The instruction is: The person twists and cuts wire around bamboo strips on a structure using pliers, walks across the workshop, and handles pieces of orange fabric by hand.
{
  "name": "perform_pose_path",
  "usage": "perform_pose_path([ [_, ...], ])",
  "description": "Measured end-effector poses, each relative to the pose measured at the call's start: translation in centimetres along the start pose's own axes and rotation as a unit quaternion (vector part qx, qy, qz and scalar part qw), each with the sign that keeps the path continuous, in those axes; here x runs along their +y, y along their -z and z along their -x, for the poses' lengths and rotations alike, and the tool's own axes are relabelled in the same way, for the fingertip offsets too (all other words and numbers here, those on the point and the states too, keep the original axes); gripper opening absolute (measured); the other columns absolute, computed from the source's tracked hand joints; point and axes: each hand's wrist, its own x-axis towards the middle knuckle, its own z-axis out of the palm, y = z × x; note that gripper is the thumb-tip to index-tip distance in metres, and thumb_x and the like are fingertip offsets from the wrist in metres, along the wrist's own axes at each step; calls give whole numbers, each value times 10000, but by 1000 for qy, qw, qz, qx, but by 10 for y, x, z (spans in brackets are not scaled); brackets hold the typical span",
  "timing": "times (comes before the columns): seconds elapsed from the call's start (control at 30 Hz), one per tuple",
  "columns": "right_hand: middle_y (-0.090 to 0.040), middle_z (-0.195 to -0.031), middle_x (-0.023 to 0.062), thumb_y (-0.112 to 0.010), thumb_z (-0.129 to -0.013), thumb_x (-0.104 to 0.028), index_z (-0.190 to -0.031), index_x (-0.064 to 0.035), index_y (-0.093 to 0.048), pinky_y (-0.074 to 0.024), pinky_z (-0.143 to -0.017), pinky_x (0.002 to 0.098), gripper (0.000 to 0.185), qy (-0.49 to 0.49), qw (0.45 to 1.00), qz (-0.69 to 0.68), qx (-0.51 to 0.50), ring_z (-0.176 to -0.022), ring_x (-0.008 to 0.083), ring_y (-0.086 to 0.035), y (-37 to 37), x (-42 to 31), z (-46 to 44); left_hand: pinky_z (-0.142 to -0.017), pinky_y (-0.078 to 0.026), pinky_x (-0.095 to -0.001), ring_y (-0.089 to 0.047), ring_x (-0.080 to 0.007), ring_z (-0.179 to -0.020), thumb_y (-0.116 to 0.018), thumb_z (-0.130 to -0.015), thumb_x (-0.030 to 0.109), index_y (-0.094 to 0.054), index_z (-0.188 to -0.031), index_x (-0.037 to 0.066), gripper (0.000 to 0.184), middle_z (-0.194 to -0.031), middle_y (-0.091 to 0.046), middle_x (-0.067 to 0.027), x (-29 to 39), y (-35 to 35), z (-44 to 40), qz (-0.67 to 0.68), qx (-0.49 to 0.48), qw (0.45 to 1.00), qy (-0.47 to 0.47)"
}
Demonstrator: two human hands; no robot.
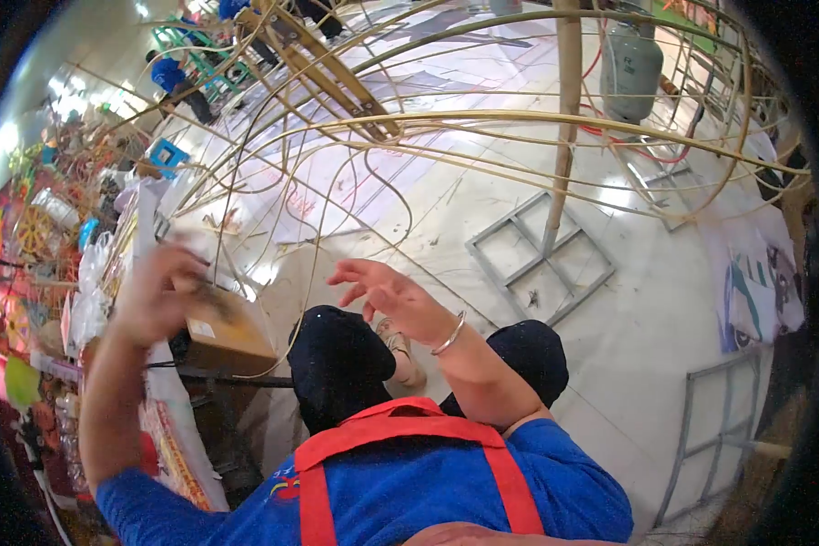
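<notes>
My left hand (159, 296) is raised at the left, smeared by motion. Its fingers are blurred, and a dark brownish smear beside them is too unclear to name. Below and right of it stands a cardboard box (232, 338). My right hand (391, 298), a silver bangle (450, 334) on its wrist, hovers above my knees. Its fingers are apart and slightly curled, with nothing visible in them. A thin bamboo strip (311, 273) runs down between my two hands. Long bent bamboo strips (482, 116) form an open framework in front of me.
An upright pole (566, 100) rises from a grey metal frame (541, 259) on the floor. Another metal frame (714, 437) lies at the right. A gas cylinder (631, 73) stands behind the strips. Cluttered materials (59, 214) line the left side. People (177, 77) are at the far left.
</notes>
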Motion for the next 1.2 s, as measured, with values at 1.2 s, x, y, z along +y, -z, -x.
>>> perform_pose_path([
  [1.2, -523, -1063, 184, -456, -688, -34, -1261, -125, -363, -425, -842, 379, 588, -180, 343, 920, 58, -976, 337, -519, 10, -192, -96, -964, -351, -373, -424, -239, -1126, -421, -865, 103, -322, -1210, 44, 364, -1213, -432, -124, 53, -250, -265, 976, 117, 174, -51],
])
